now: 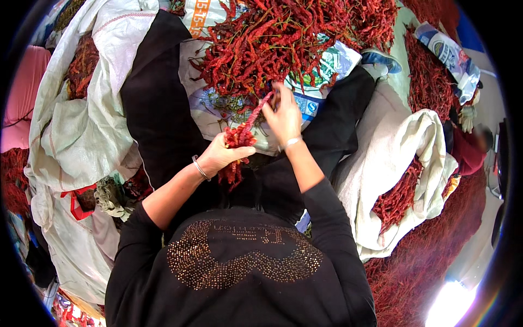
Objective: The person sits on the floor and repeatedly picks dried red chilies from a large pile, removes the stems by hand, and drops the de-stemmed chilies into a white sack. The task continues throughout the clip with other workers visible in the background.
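My left hand (pixel 218 157) is closed around a bunch of dried red chili peppers (pixel 240 138), whose tips hang below the fist. A long dried red chili pepper (pixel 258 109) slants up from this bunch to my right hand (pixel 284 115). Its upper end lies between the thumb and fingers of the right hand, which is slightly blurred. Just beyond both hands is a large heap of dried red chili peppers with green stalks (pixel 265 49). Loose stalks (pixel 218 102) lie at the heap's near edge, on a printed plastic sack (pixel 192 67) between my legs.
White woven sacks (pixel 77 139) stand at the left. Another open woven sack (pixel 380 163) holding chilies (pixel 398 200) is at the right. Chilies cover the floor (pixel 429 253) beyond it. A printed bag (pixel 449 57) lies at upper right, and a person in a dark red sleeve (pixel 470 157) is near the right rim.
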`<act>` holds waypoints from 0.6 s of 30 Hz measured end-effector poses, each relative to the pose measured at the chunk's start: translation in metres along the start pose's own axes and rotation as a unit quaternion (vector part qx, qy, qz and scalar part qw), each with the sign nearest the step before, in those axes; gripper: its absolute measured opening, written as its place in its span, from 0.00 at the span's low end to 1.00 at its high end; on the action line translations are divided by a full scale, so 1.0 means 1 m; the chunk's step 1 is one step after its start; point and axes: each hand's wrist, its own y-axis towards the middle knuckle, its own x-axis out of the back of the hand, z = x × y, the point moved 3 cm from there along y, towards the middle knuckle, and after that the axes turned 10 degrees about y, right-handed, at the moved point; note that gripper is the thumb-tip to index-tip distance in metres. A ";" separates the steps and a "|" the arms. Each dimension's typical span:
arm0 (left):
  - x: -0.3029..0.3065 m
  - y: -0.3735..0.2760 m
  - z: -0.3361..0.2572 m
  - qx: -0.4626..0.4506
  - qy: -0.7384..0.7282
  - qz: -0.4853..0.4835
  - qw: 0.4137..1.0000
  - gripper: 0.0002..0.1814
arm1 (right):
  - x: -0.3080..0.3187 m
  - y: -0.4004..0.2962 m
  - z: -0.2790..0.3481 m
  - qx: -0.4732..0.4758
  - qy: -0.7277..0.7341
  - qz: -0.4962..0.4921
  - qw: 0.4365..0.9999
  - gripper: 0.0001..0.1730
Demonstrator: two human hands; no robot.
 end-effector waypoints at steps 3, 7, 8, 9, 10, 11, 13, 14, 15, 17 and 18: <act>0.009 0.006 0.011 0.017 0.010 -0.053 0.998 0.07 | -0.022 0.038 -0.029 0.001 0.145 -0.020 0.989 0.07; 0.022 0.015 0.013 -0.046 -0.020 -0.130 0.990 0.05 | 0.005 0.063 -0.046 -0.048 0.380 -0.090 0.919 0.05; 0.024 0.016 0.010 -0.065 -0.031 -0.150 0.986 0.05 | 0.024 0.067 -0.037 -0.087 0.420 -0.060 0.901 0.05; 0.023 0.016 0.008 -0.084 -0.040 -0.167 0.982 0.05 | 0.041 0.069 -0.025 -0.126 0.457 -0.034 0.880 0.05; 0.021 0.016 -0.002 -0.120 -0.057 -0.179 0.975 0.05 | 0.057 0.070 -0.011 -0.101 0.458 -0.065 0.881 0.06; 0.014 0.014 -0.014 -0.185 -0.025 -0.181 0.965 0.08 | 0.073 0.066 -0.005 -0.100 0.397 -0.093 0.908 0.07; 0.001 0.008 -0.036 -0.230 0.041 -0.191 0.953 0.11 | 0.087 0.047 0.014 -0.050 0.195 -0.055 0.978 0.07; 0.000 0.009 -0.044 -0.368 0.211 -0.239 0.873 0.13 | 0.081 0.029 0.023 -0.033 0.209 -0.020 0.977 0.07; -0.009 0.003 -0.058 -0.431 0.296 -0.221 0.824 0.16 | 0.070 0.007 0.031 -0.018 0.221 0.013 0.975 0.07; -0.021 0.002 -0.046 -0.287 0.226 -0.121 0.923 0.16 | 0.048 -0.034 0.043 -0.108 0.352 0.034 0.929 0.08; -0.020 0.002 -0.038 -0.288 0.294 -0.121 0.903 0.16 | 0.040 -0.046 0.045 -0.136 0.378 0.043 0.915 0.09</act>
